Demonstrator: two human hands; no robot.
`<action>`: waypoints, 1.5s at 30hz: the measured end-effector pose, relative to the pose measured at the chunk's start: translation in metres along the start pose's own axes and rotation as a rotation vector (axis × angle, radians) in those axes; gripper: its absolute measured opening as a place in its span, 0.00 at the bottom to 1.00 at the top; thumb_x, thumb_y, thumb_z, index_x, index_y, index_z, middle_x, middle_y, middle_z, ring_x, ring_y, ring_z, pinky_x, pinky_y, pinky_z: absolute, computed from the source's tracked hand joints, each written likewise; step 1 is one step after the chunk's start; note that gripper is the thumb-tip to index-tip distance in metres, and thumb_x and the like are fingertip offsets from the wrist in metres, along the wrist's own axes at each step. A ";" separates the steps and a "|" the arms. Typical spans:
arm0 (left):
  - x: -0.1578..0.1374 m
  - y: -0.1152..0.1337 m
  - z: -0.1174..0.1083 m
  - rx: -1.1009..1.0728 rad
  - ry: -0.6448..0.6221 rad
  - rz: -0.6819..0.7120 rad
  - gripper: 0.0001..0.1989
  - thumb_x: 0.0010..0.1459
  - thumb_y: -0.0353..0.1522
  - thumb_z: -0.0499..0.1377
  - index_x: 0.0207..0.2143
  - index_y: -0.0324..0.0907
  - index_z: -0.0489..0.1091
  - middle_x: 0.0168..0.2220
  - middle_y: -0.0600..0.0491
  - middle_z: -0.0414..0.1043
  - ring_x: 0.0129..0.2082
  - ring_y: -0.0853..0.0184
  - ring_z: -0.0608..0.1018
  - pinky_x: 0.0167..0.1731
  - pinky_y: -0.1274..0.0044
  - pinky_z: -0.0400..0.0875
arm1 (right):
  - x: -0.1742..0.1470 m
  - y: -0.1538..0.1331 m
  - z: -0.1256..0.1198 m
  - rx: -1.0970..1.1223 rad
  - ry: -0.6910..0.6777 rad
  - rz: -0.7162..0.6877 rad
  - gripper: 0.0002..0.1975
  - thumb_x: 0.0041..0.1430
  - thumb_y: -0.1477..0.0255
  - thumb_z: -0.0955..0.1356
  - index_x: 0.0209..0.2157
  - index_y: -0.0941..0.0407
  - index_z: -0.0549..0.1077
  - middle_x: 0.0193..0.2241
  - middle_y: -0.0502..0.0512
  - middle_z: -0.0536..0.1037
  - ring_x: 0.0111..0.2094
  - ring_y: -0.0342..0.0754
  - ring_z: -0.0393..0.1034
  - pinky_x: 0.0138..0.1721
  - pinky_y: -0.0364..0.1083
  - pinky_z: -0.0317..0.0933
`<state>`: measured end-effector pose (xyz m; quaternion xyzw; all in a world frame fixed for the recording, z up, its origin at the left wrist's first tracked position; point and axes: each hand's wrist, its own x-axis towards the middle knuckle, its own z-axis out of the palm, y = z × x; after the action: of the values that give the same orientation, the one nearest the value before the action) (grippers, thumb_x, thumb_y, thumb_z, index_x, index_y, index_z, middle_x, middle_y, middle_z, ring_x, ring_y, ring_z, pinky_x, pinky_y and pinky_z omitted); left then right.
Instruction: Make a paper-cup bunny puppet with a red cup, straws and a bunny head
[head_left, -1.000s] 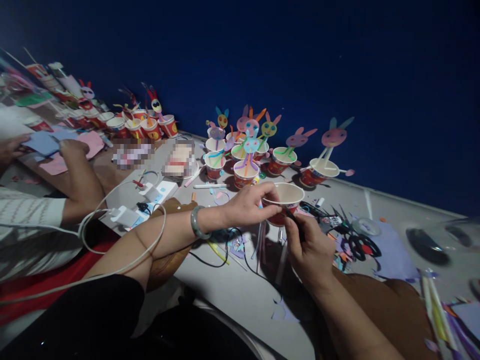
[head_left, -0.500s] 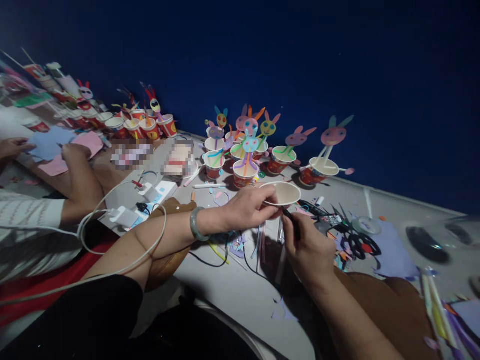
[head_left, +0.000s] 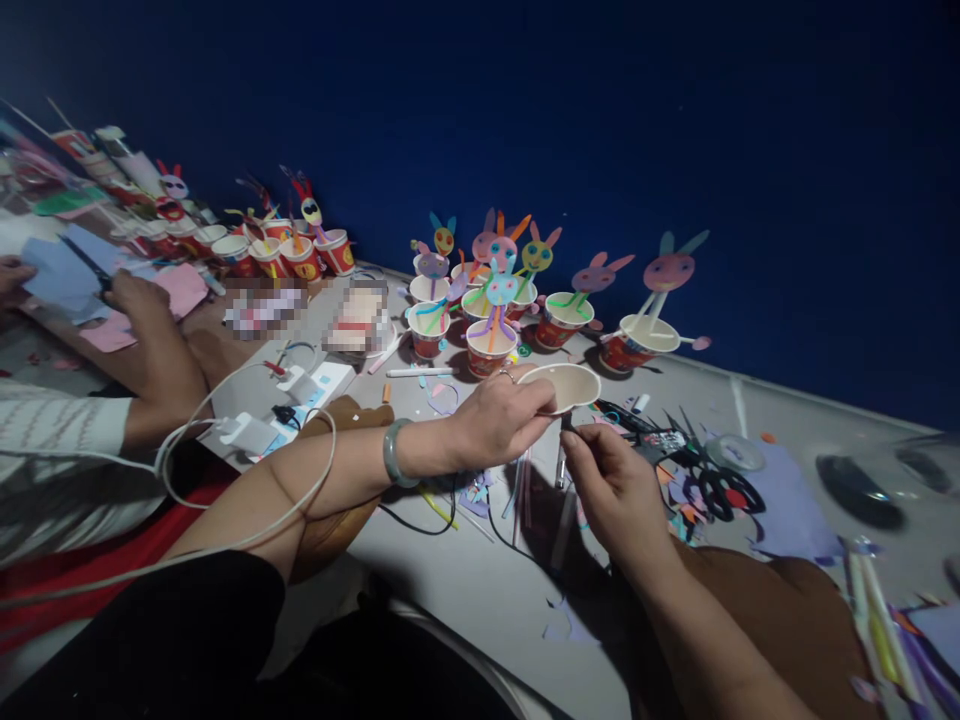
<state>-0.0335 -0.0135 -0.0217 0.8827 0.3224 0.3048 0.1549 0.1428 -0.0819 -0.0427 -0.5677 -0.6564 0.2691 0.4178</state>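
My left hand (head_left: 491, 420), with a bracelet on the wrist, grips a paper cup (head_left: 581, 388) by its left side, fingers over the rim. The cup's mouth is bent out of round. My right hand (head_left: 619, 490) is closed around a slim black tool (head_left: 567, 421), whose tip meets the cup's near wall; its kind and the point of contact are hidden. Just behind stand red paper cups with paper rabbit figures on straws, the nearest a blue-faced rabbit (head_left: 502, 288) over a cup (head_left: 491, 350).
Black-handled scissors (head_left: 727, 492) and a tape roll (head_left: 739, 452) lie right, among paper scraps. A power strip (head_left: 319, 390) with white cables is at left. Further left, a person's hand (head_left: 139, 300) holds scissors (head_left: 86, 262) at blue paper. Straws (head_left: 877, 620) lie front right.
My left fingers have wrapped further over the cup, and its rim has bent inward. My right hand has shifted slightly down. The other person's scissors have swung up and left.
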 end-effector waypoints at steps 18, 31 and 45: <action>-0.003 0.002 0.003 0.156 0.024 0.039 0.07 0.63 0.32 0.54 0.36 0.40 0.70 0.36 0.46 0.74 0.46 0.56 0.75 0.43 0.68 0.68 | -0.001 0.004 0.001 -0.315 0.146 -0.120 0.16 0.66 0.57 0.64 0.34 0.55 0.72 0.22 0.51 0.73 0.20 0.43 0.62 0.24 0.43 0.51; -0.001 0.002 0.002 0.039 0.006 -0.009 0.06 0.63 0.32 0.55 0.35 0.40 0.70 0.33 0.48 0.74 0.39 0.61 0.75 0.41 0.71 0.67 | 0.004 0.004 -0.002 0.107 -0.082 0.094 0.19 0.65 0.53 0.63 0.30 0.53 0.67 0.17 0.45 0.63 0.17 0.41 0.55 0.21 0.42 0.51; 0.000 0.002 0.003 -0.071 0.008 -0.043 0.06 0.61 0.33 0.56 0.33 0.40 0.69 0.32 0.49 0.73 0.37 0.62 0.75 0.38 0.73 0.67 | 0.004 0.003 -0.003 -0.102 0.016 -0.026 0.17 0.65 0.56 0.65 0.32 0.54 0.71 0.20 0.50 0.72 0.19 0.43 0.62 0.23 0.43 0.53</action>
<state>-0.0308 -0.0150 -0.0231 0.8683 0.3309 0.3162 0.1912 0.1470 -0.0780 -0.0428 -0.5820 -0.6730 0.2251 0.3970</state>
